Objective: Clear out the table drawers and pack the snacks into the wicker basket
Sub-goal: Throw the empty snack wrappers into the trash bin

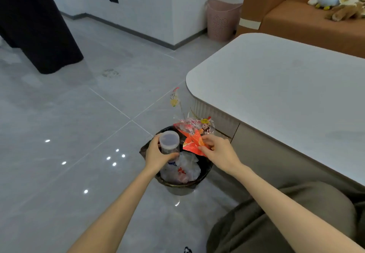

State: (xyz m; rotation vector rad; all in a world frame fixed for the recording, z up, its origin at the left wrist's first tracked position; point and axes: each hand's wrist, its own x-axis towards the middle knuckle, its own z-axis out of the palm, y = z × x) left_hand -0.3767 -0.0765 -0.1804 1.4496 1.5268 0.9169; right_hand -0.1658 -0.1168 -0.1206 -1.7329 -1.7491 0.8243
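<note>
My left hand grips a clear plastic jar with a translucent lid, holding it over a round dark bin on the floor. My right hand pinches a bundle of red and clear snack wrappers, also above the bin. White plastic bags fill the bin. The white table stands to the right, its ribbed side and grey drawer front just behind my right hand. No wicker basket is in view.
Grey tiled floor spreads to the left. A pink perforated bin stands by the wall, next to a brown sofa with plush toys. A dark curtain hangs at upper left. My knee is at lower right.
</note>
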